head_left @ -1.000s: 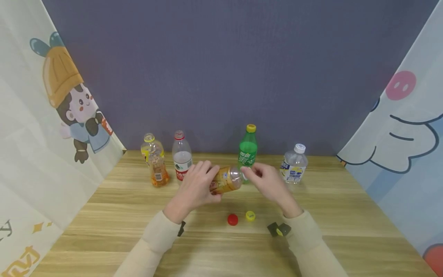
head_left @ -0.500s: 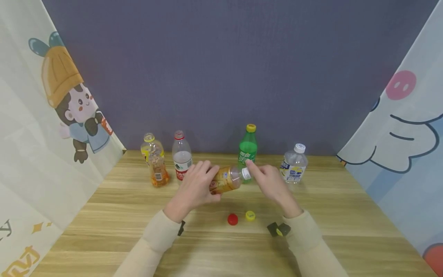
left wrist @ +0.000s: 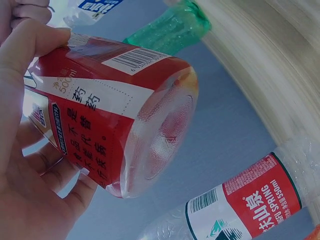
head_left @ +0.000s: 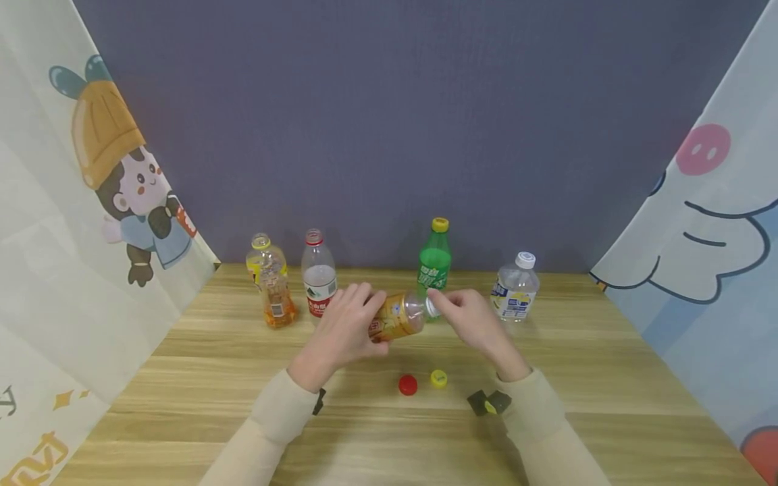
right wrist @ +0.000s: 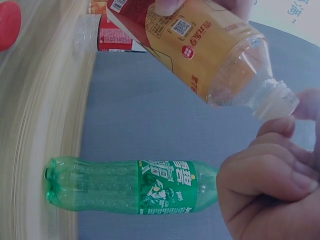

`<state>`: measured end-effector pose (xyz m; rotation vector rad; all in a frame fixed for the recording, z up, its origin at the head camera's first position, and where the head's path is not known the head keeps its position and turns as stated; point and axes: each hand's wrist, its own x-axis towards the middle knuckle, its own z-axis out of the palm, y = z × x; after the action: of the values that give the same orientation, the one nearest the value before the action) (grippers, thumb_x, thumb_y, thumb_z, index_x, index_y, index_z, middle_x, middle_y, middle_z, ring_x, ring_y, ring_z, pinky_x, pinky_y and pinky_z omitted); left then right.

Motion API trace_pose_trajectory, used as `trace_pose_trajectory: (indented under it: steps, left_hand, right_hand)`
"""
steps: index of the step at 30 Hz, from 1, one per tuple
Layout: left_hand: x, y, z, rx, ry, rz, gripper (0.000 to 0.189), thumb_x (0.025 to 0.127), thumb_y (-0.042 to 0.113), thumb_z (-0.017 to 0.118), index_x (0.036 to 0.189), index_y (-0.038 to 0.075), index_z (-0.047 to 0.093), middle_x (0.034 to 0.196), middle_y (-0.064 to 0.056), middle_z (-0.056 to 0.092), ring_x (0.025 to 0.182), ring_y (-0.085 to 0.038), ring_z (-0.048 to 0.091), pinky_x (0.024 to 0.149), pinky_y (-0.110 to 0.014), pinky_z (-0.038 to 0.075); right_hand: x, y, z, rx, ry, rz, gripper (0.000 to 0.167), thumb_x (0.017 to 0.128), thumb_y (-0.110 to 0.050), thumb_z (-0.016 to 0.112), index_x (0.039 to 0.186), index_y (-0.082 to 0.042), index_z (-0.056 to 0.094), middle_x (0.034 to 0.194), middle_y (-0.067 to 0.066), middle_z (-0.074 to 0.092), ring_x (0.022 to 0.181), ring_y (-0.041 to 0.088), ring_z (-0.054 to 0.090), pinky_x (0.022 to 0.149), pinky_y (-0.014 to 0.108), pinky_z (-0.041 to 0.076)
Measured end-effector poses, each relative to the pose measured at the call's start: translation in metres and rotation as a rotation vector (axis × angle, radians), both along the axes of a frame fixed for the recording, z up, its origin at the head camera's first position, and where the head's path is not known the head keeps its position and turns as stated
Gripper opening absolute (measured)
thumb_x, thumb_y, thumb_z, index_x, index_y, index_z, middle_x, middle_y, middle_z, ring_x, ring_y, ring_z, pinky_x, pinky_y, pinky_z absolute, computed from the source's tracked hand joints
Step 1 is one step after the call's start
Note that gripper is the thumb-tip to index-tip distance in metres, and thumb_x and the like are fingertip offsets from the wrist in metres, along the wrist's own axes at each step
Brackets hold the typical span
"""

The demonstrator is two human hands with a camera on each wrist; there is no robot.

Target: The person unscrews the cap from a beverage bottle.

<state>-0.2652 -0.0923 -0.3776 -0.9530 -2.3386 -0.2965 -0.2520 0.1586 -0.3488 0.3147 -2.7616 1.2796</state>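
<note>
My left hand (head_left: 343, 327) grips a tilted plastic bottle (head_left: 396, 317) by its body, above the table. Its label is orange at the front and red towards the base, as the left wrist view shows. The neck points right, towards my right hand (head_left: 477, 327). There, thumb and forefinger pinch the white cap (right wrist: 277, 102) on the bottle's mouth, with the other fingers curled beneath. Behind them stands a green bottle (head_left: 435, 260) with a yellow cap. Close to my left hand is a clear bottle with a red-and-white label (head_left: 320, 280), uncapped.
An uncapped bottle of amber drink (head_left: 276, 290) stands at the left, and a white-capped clear bottle (head_left: 515, 290) at the right. A red cap (head_left: 408, 385) and a yellow cap (head_left: 439, 379) lie in front on the wooden table (head_left: 389, 445). A grey-blue panel (head_left: 389, 135) rises behind.
The right thumb and fingers have shifted about the white cap: the thumb lifted up half a second ago and is now lower against it. The left hand and its bottle have stayed put.
</note>
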Motion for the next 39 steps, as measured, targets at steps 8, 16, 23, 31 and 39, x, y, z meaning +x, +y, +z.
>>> trace_pose_trajectory:
  steps: [8,16,23,31,39]
  left_hand:
    - [0.0,-0.0007,0.0003,0.004,0.013,0.001,0.072,0.06,0.042,0.092,0.117,0.006,0.066,0.1,-0.004,0.056,0.088,-0.022,0.053,0.076,-0.036,0.046]
    - [0.0002,-0.0013,0.001,0.002,0.0,0.004,0.072,0.062,0.044,0.09,0.118,0.007,0.066,0.099,-0.003,0.055,0.088,-0.021,0.052,0.076,-0.035,0.045]
    - [-0.0003,0.0,-0.0011,-0.023,0.035,0.008,0.074,0.06,0.042,0.092,0.118,0.004,0.065,0.1,-0.006,0.057,0.09,-0.024,0.055,0.077,-0.038,0.047]
    - [-0.0005,-0.0006,-0.003,-0.034,0.054,0.028,0.074,0.06,0.043,0.091,0.118,0.004,0.065,0.1,-0.006,0.058,0.09,-0.024,0.055,0.077,-0.038,0.047]
    - [0.0,-0.0009,-0.0016,-0.045,0.058,0.041,0.074,0.06,0.043,0.09,0.118,0.005,0.065,0.099,-0.006,0.058,0.089,-0.024,0.054,0.075,-0.036,0.045]
  right_hand:
    - [-0.0005,0.001,-0.0033,0.027,0.093,0.059,0.047,0.103,-0.048,0.053,0.072,-0.014,0.057,0.061,-0.002,0.044,0.057,0.015,0.04,0.052,0.029,0.036]
    - [-0.0017,0.0017,-0.0061,0.049,0.222,0.113,0.038,0.103,-0.038,0.056,0.074,-0.014,0.055,0.063,-0.002,0.047,0.058,0.014,0.042,0.052,0.027,0.036]
    - [-0.0027,-0.0015,-0.0071,0.057,0.13,-0.007,0.061,0.105,-0.059,0.039,0.075,-0.011,0.063,0.061,0.0,0.046,0.056,0.017,0.043,0.054,0.034,0.04]
    - [0.0007,-0.0048,-0.0009,0.087,-0.005,-0.04,0.067,0.101,-0.068,0.034,0.065,-0.015,0.049,0.057,-0.002,0.04,0.052,0.015,0.035,0.05,0.03,0.036]
    - [-0.001,-0.003,-0.0005,0.082,-0.001,0.007,0.063,0.103,-0.063,0.039,0.068,-0.013,0.055,0.06,-0.001,0.044,0.054,0.016,0.038,0.051,0.031,0.036]
